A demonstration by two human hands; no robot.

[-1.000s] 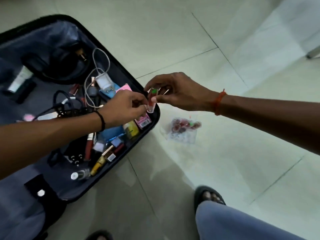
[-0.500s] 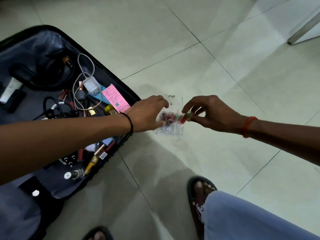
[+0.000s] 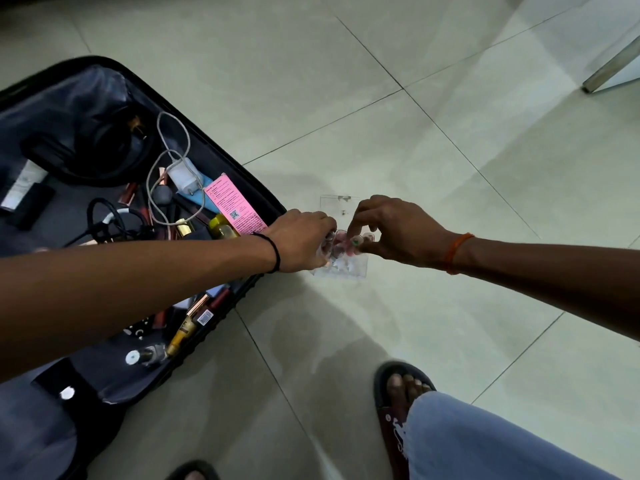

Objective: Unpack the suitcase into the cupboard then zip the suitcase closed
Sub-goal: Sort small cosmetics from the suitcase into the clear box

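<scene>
Trouble looms: left hand (image 3: 304, 240) pinches the clear tray (image 3: 341, 261) on the floor (image 3: 433, 150), right hand (image 3: 391, 230) pinches a tiny pot (image 3: 355, 242) in, and one tilt could scatter pots.

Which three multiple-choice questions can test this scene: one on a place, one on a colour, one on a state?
1. Where does the clear plastic tray lie?
A. inside the suitcase
B. on the floor beside the suitcase
C. on a chair

2. What colour is the band on the right wrist?
A. orange
B. blue
C. white

3. How is the suitcase?
A. zipped closed
B. open and empty
C. open with items inside

Answers: 1 B, the tray rests on the tiles. 2 A, the band is orange. 3 C, a charger and pink box lie inside.
</scene>
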